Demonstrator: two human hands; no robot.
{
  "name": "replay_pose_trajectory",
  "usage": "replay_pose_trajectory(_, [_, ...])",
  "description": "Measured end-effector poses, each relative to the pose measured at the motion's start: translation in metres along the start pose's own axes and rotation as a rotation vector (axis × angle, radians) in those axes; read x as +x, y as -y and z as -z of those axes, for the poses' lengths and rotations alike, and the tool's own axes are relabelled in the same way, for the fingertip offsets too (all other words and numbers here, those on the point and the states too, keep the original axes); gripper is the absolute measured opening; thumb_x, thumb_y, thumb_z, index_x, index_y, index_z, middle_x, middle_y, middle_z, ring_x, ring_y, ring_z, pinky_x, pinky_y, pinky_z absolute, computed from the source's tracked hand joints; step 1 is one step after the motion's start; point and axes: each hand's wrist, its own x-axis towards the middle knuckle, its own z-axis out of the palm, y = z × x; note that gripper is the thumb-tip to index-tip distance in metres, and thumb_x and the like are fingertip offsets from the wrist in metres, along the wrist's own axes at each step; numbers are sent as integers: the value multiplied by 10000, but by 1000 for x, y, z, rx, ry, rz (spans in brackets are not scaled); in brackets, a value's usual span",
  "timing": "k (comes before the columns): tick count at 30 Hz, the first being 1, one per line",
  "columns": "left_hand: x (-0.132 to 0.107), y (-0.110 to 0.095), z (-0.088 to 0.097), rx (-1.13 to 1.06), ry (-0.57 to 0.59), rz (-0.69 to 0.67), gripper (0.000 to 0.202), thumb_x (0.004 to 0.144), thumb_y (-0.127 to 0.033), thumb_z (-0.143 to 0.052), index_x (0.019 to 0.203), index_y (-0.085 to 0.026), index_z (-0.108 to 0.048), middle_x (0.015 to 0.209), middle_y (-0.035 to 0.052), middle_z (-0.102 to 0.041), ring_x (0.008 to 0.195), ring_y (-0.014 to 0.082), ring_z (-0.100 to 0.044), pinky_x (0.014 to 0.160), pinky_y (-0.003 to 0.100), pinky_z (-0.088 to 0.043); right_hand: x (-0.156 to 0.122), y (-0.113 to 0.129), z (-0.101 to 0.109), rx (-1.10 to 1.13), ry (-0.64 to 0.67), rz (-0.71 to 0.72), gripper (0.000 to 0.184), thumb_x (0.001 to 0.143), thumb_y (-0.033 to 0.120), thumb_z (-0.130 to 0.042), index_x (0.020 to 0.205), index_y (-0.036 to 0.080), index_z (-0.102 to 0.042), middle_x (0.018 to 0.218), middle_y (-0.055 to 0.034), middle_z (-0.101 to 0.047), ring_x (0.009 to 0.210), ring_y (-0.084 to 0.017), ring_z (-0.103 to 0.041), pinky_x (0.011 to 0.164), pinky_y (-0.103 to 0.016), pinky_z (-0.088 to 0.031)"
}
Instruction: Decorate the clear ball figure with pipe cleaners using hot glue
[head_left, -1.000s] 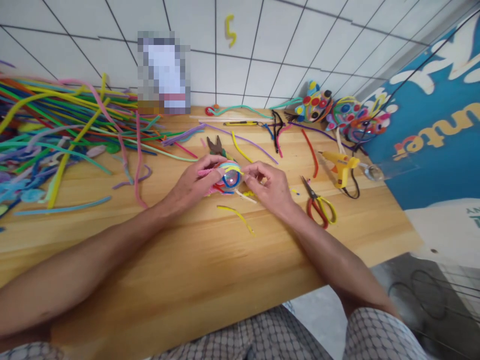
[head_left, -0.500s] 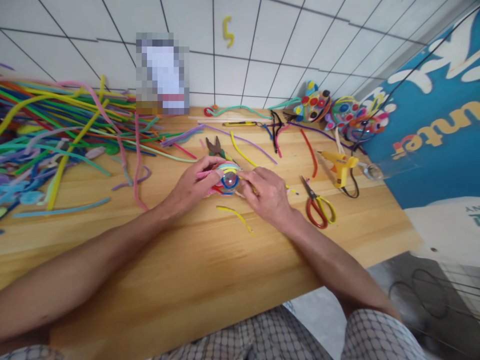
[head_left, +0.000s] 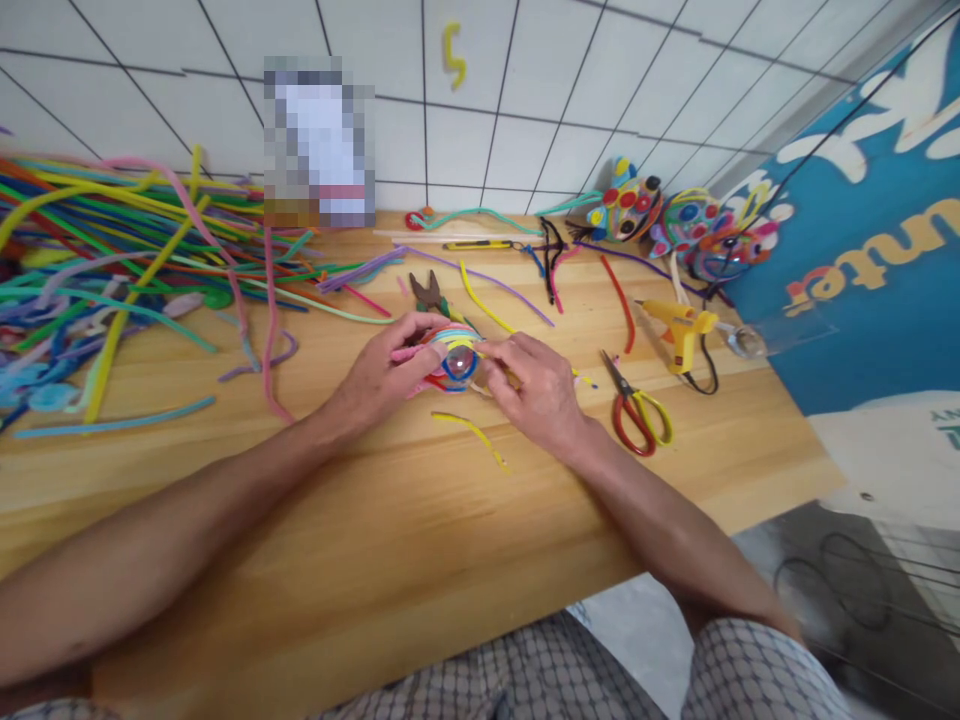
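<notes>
A clear ball wrapped in coloured pipe cleaners [head_left: 457,355] rests on the wooden table [head_left: 375,530] between my two hands. My left hand [head_left: 386,375] grips the ball from the left, thumb on top. My right hand [head_left: 536,385] is closed against its right side, fingers pinching a yellow pipe cleaner at the ball. A loose yellow pipe cleaner piece [head_left: 476,435] lies just in front of the hands.
A big heap of coloured pipe cleaners [head_left: 112,260] covers the table's left. Brown pliers [head_left: 429,293] lie behind the ball. Red-and-yellow scissors [head_left: 637,410] and a yellow glue gun [head_left: 679,330] lie to the right. Finished colourful balls [head_left: 675,225] stand at the back right.
My right hand has closed in onto the right side of the ball, where a second ago it was a little apart. The left hand has kept its grip.
</notes>
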Motion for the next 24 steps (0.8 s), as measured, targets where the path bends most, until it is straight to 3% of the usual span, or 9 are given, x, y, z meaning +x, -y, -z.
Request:
replay_pose_trajectory(11, [-3, -3, -3, 64, -9, -22, 419, 991, -499, -691, 1273, -195, -750, 1265, 110, -823, 1128, 297, -774, 1012, 430, -621, 11, 6, -1, 308, -9, -403, 95, 967, 257, -692, 929, 234, -776, 807, 9, -743, 750, -170, -661, 759, -324, -536])
replay_pose_trajectory(24, [-2, 1, -3, 74, 2, -34, 445, 992, -484, -690, 1313, -179, -739, 1322, 111, -818, 1201, 303, -765, 1077, 445, -607, 16, 9, -12, 370, -50, -489, 67, 821, 197, -664, 777, 247, -665, 734, 36, -677, 693, -155, -580, 700, -310, -465])
